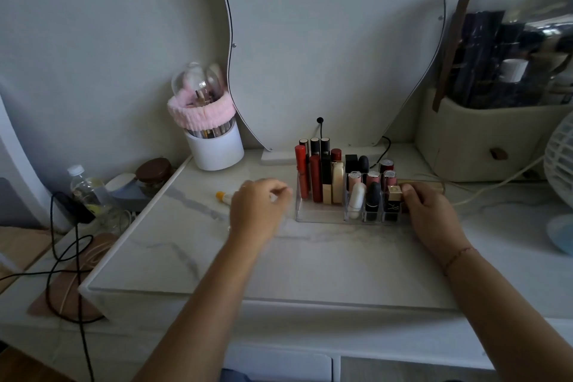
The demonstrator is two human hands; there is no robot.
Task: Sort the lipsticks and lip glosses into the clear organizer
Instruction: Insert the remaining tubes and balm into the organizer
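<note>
Both forearms came into view bare, with no sleeves on either one. The right hand (429, 214) had a thin reddish string bracelet (458, 256) looped around its wrist. The left hand (259, 211) was blurred, something pale glinting on one finger, too smeared to identify.

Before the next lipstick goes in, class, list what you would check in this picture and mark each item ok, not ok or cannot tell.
1. Organizer sits flat on the table: ok.
2. Right hand steadies the organizer's right end: ok, it rests against it.
3. Left hand is free to pick up: cannot tell, its curled fingers are blurred.
4. A tube is left to sort: ok, a yellow-capped tube lies on the table left of the left hand.
5. Free space in the organizer: ok, the front of the wide left section looks empty.
6. Stored lipsticks stand upright: ok.
</note>
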